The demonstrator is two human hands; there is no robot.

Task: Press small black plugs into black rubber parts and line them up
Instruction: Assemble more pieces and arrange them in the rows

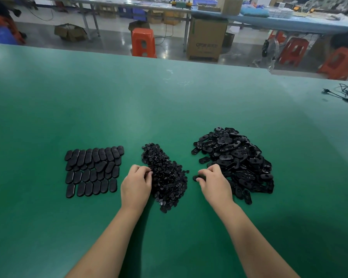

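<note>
A heap of small black plugs (167,175) lies in the middle of the green table (169,101). My left hand (136,183) rests at the heap's left edge with fingers curled into the plugs; whether it pinches one is hidden. To the right lies a large pile of oval black rubber parts (235,159). My right hand (214,180) sits at that pile's left edge and pinches one oval rubber part (197,178) between thumb and fingers. Several rows of oval parts (92,171) lie lined up flat at the left.
Black cables (344,93) lie at the table's far right edge. Beyond the table stand orange stools (144,42), a cardboard box (206,40) and long blue benches (269,21) with boxes on them.
</note>
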